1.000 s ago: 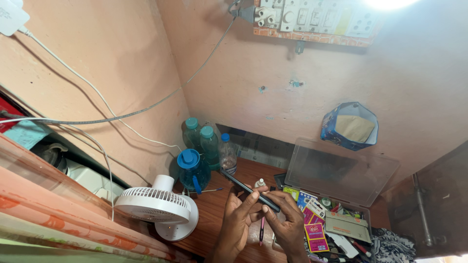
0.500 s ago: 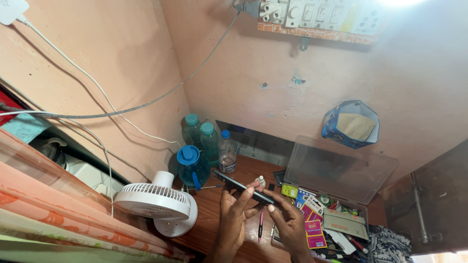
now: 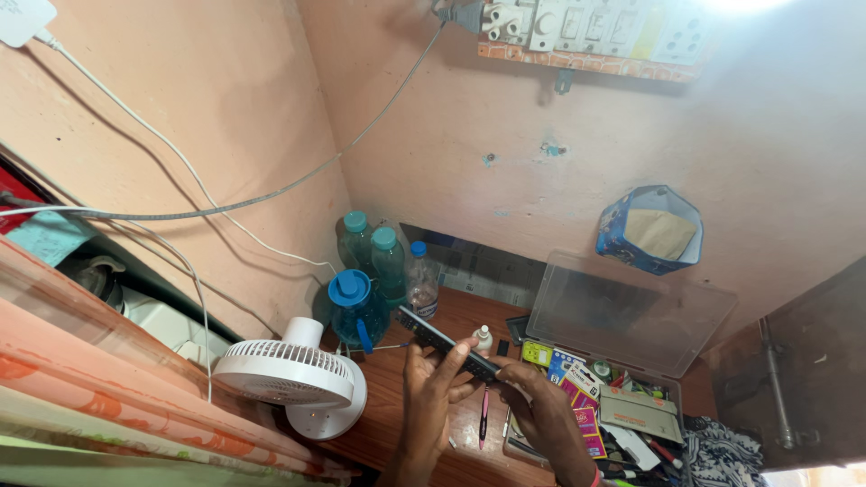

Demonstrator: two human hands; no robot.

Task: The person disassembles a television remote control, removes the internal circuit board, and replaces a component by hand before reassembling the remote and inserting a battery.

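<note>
**Two hands hold a phone over a crowded corner desk**

At the far left, cables (image 3: 180, 162) run down a pink wall above a slanted shelf edge (image 3: 108, 379). A white fan (image 3: 293, 379) lies face up at the desk's left edge, taking up most of the near-left room. Just behind it stands a blue jug (image 3: 354, 311), with two green-capped bottles (image 3: 379, 261) and a small clear bottle (image 3: 420, 280) packed into the far corner.

The wooden desk (image 3: 451, 316) shows only a narrow bare strip between the jug and the box. Over that strip the left hand (image 3: 428, 392) grips the near end of a dark phone (image 3: 444, 343), fingers curled around its edge. The phone is held off the desk, tilted, running from far left to near right. The right hand (image 3: 537, 406) pinches its right end between thumb and fingers. A small white bottle (image 3: 483, 339) stands just behind the phone, and a pink pen (image 3: 483, 417) lies on the desk beneath the hands.

To the right, a clear plastic box (image 3: 631, 311) sits open, its lid leaning back toward the wall; inside are coloured cards and small parts, too jumbled to tell apart. A blue carton (image 3: 651, 230) hangs on the wall above. A switchboard (image 3: 595, 32) sits high up.
</note>
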